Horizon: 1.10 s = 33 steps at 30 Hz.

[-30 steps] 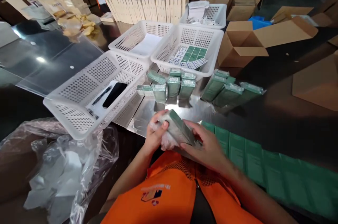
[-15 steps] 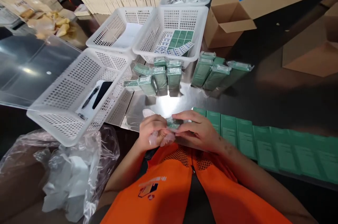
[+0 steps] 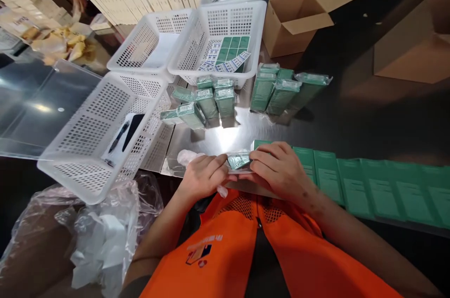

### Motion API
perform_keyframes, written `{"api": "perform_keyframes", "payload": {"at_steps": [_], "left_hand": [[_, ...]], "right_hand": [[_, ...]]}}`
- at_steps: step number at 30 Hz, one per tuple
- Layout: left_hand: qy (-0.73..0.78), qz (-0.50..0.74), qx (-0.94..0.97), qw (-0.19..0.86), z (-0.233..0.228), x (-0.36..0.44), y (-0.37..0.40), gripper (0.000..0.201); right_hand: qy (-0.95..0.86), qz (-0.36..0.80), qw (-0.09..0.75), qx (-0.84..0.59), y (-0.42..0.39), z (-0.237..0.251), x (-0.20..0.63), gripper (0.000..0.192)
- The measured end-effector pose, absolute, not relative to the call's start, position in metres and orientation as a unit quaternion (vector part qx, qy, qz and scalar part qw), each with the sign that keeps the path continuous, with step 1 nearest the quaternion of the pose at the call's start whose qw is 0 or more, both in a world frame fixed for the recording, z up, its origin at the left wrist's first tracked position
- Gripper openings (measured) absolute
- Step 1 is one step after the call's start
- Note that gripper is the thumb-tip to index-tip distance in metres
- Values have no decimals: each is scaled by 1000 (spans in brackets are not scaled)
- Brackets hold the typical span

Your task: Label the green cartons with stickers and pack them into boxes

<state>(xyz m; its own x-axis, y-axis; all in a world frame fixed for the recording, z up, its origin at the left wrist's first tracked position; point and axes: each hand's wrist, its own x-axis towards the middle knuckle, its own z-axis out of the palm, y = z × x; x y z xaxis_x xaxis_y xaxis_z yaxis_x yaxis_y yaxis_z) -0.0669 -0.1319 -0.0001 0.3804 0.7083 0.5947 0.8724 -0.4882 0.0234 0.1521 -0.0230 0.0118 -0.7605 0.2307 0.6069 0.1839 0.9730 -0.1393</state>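
Fingers (image 3: 214,165) of left hand (image 3: 202,177) and right hand (image 3: 279,169) pinched closed on a small green box in clear wrap (image 3: 239,161), held at near bench (image 3: 351,115) edge, just above orange vest (image 3: 228,251). Flat green cartons (image 3: 369,185) in a row to the right; wrapped green boxes (image 3: 207,101) beyond; white basket (image 3: 94,148) left

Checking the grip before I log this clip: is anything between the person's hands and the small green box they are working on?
Nothing solid: both the left hand and right hand already hold the green box; only its clear plastic wrap lies between.
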Motion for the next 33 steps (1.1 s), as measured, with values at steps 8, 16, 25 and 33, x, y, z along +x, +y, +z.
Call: {"api": "perform_keyframes", "payload": {"at_steps": [8, 16, 25, 33], "left_hand": [[-566, -298, -768, 30, -13, -48, -134, 14], [-603, -295, -741, -10, -7, -43, -132, 5], [-595, -341, -704, -186, -23, -47, -126, 14], [-628, -350, -643, -263, -51, -52, -133, 6]], "right_hand": [[-863, 353, 286, -222, -27, -9, 161, 18], [-825, 437, 234, -272, -22, 2, 157, 30], [-824, 460, 123, -306, -20, -7, 163, 40], [-797, 504, 198, -268, -4, 10, 145, 52]]}}
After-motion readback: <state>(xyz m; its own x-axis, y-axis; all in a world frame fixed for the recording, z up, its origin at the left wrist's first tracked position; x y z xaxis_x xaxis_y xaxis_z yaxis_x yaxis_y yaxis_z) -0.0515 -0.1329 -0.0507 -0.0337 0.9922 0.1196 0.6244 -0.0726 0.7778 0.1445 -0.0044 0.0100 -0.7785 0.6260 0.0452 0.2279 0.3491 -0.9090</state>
